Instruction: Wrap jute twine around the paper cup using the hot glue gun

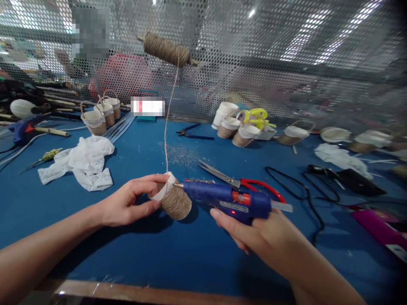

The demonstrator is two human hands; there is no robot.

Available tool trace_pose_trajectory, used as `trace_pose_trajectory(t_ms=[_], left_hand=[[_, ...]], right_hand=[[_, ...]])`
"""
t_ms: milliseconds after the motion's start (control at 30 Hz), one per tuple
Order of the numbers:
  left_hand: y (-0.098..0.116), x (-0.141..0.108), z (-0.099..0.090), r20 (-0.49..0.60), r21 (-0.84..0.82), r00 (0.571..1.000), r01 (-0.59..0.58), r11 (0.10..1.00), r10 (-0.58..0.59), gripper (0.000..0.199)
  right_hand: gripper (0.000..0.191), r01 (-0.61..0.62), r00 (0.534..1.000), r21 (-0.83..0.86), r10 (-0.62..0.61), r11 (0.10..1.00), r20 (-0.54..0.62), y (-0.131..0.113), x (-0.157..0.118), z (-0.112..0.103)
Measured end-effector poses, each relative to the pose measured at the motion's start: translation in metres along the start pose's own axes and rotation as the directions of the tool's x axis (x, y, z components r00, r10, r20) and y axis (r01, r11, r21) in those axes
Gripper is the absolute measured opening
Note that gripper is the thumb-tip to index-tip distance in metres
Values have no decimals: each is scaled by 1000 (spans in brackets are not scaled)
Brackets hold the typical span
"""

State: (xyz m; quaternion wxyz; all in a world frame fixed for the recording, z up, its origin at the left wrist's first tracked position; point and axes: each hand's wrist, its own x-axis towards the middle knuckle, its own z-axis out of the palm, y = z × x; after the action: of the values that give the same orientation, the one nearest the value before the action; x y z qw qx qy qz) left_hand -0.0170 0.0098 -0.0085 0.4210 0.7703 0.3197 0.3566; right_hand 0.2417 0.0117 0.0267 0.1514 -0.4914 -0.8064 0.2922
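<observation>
My left hand (133,200) grips the white rim of a small paper cup (176,203) wrapped in brown twine, tilted on its side above the blue table. My right hand (254,231) is closed round the handle of a blue hot glue gun (227,198), its red light lit and a clear glue stick poking out the back. The gun's metal nozzle meets the cup near its rim, though contact is hard to confirm. From the cup a strand of twine (168,114) runs up to a twine spool (165,50) hung on a rod at the mesh.
Red-handled scissors (235,180) lie behind the glue gun, with pliers (195,132) farther back. White cloth (82,159) and a second glue gun (25,129) are at left. Several twine-wrapped cups (243,135) stand along the back. A black cord (299,186) and purple object (378,228) lie right.
</observation>
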Motion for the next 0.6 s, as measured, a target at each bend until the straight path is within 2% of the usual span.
trace_pose_trajectory(t_ms=[167,600], left_hand=[[-1,0,-1,10,7,1000,-7,1000,7,12],[0,-1,-1,25,27,1000,-11,1000,10,11]], right_hand=[[37,-166,986,145,167,975,5,-14,4,-2],[33,-277,961,188,270,942,61,-9,2,-1]])
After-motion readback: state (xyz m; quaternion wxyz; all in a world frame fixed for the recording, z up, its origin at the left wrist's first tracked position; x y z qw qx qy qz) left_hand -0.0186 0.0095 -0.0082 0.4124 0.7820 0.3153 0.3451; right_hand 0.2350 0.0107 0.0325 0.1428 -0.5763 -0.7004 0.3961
